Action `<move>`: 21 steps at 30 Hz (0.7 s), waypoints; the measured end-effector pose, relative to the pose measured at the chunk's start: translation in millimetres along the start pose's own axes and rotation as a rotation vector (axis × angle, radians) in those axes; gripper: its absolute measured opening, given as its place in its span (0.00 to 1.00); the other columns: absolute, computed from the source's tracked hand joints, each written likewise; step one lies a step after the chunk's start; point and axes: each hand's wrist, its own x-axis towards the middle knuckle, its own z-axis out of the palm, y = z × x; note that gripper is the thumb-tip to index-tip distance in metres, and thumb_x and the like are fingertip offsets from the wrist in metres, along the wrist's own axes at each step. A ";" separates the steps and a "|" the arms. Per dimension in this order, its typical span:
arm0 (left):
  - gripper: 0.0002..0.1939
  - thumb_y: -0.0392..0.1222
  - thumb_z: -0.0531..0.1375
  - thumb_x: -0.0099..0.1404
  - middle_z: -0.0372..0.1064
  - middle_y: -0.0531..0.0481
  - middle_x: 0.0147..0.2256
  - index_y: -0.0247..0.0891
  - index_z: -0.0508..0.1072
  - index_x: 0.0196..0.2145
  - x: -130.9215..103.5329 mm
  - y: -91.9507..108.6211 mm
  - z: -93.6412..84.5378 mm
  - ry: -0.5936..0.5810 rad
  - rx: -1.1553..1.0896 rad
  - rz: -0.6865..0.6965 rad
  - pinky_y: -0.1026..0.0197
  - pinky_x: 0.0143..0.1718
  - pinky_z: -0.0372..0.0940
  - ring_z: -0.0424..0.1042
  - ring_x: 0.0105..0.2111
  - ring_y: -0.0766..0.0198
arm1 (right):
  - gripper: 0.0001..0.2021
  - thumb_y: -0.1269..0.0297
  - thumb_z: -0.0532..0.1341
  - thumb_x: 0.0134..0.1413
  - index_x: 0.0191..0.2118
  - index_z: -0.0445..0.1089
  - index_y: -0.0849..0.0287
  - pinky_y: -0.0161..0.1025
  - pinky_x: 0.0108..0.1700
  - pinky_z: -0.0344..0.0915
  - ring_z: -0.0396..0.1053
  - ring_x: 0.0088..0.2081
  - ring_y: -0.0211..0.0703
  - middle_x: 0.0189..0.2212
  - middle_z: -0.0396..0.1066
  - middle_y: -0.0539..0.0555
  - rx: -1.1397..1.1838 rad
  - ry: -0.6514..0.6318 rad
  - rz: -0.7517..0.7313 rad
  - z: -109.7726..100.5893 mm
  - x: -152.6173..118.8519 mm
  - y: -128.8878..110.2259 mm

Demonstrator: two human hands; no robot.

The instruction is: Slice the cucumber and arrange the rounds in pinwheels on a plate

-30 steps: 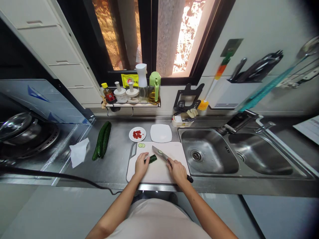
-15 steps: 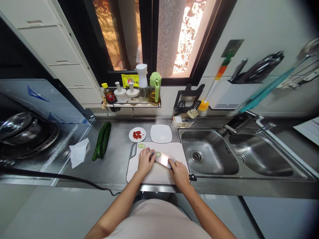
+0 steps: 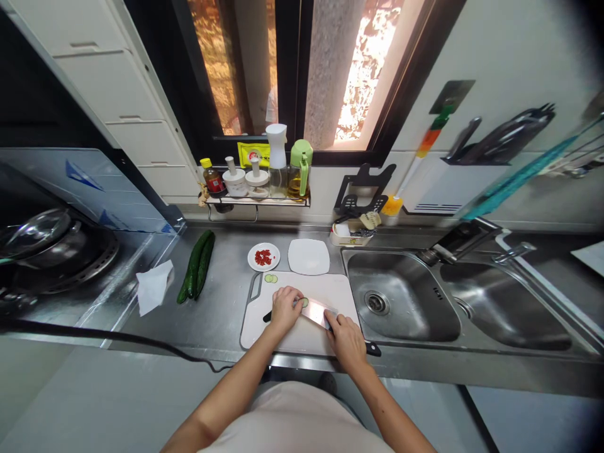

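On the white cutting board (image 3: 306, 343), my left hand (image 3: 285, 309) is closed around a dark green cucumber piece (image 3: 267, 316), whose end sticks out at the left; the fingers cover most of it. My right hand (image 3: 346, 338) grips a knife (image 3: 315, 312) near the rear of its blade, and a black handle end shows right of the wrist. The blade's left end is close to my left fingertips, with a pale green slice (image 3: 304, 302) against it. Thin cucumber slices (image 3: 270, 278) rest at the board's upper left.
Two whole cucumbers (image 3: 197, 267) and a white paper (image 3: 154, 287) lie to the left. Behind the board are a plate of red pieces (image 3: 263, 257) and a square white plate (image 3: 309, 257). A double sink (image 3: 401, 302) is at the right, a covered pot (image 3: 44, 236) at far left.
The view has shifted slightly, so the scene sits a little lower and further right. The cucumber piece's dark end now shows left of my left hand. Both hands keep their holds.
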 end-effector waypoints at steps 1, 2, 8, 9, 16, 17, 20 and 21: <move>0.05 0.42 0.58 0.62 0.70 0.50 0.36 0.42 0.73 0.35 1.2 -1.3 0.7 0.024 -0.022 -0.030 0.55 0.48 0.58 0.67 0.41 0.60 | 0.23 0.65 0.57 0.57 0.58 0.60 0.52 0.39 0.43 0.53 0.63 0.43 0.47 0.40 0.68 0.56 -0.003 0.003 0.009 0.0 0.2 1.3; 0.05 0.42 0.58 0.62 0.71 0.50 0.35 0.42 0.73 0.34 2.6 -3.7 1.3 0.054 -0.049 -0.068 0.56 0.46 0.59 0.67 0.38 0.61 | 0.23 0.65 0.56 0.57 0.58 0.60 0.52 0.39 0.43 0.53 0.63 0.43 0.47 0.40 0.68 0.56 -0.007 0.004 0.020 -0.1 0.4 3.0; 0.07 0.44 0.59 0.60 0.72 0.53 0.29 0.40 0.73 0.34 16.9 -37.7 -1.7 0.194 -0.167 -0.428 0.63 0.34 0.61 0.70 0.30 0.65 | 0.23 0.66 0.56 0.57 0.59 0.60 0.54 0.38 0.44 0.55 0.64 0.44 0.47 0.41 0.69 0.56 0.005 0.008 0.101 0.3 2.2 16.8; 0.06 0.43 0.60 0.59 0.73 0.53 0.29 0.40 0.73 0.34 19.4 -44.3 -2.8 0.198 -0.149 -0.458 0.63 0.34 0.61 0.71 0.30 0.64 | 0.23 0.66 0.55 0.57 0.59 0.60 0.54 0.38 0.44 0.55 0.64 0.44 0.46 0.41 0.69 0.56 0.012 0.009 0.112 0.7 2.4 18.5; 0.07 0.35 0.59 0.57 0.73 0.54 0.28 0.41 0.71 0.36 36.6 -71.9 -1.6 0.252 -0.057 -0.547 0.64 0.33 0.59 0.71 0.30 0.64 | 0.23 0.65 0.56 0.56 0.58 0.61 0.54 0.38 0.44 0.57 0.65 0.44 0.46 0.40 0.69 0.56 0.039 0.003 0.147 4.3 2.7 20.4; 0.07 0.35 0.59 0.57 0.72 0.53 0.28 0.40 0.70 0.35 39.1 -73.8 -0.4 0.252 -0.051 -0.547 0.64 0.33 0.59 0.71 0.30 0.64 | 0.23 0.65 0.56 0.56 0.58 0.61 0.54 0.38 0.44 0.57 0.65 0.45 0.46 0.40 0.69 0.56 0.043 0.002 0.148 5.0 2.8 20.1; 0.07 0.34 0.58 0.57 0.72 0.53 0.28 0.39 0.70 0.36 46.6 -78.7 2.7 0.239 -0.034 -0.539 0.64 0.32 0.58 0.71 0.29 0.64 | 0.22 0.65 0.55 0.57 0.58 0.62 0.53 0.37 0.44 0.57 0.65 0.45 0.46 0.40 0.69 0.56 0.055 0.001 0.158 6.9 2.9 19.5; 0.08 0.34 0.58 0.57 0.72 0.52 0.28 0.39 0.70 0.36 48.9 -80.2 3.5 0.232 -0.026 -0.535 0.64 0.32 0.58 0.71 0.29 0.64 | 0.22 0.65 0.55 0.57 0.58 0.62 0.53 0.37 0.44 0.57 0.65 0.45 0.46 0.40 0.69 0.56 0.059 0.000 0.163 7.2 2.8 19.4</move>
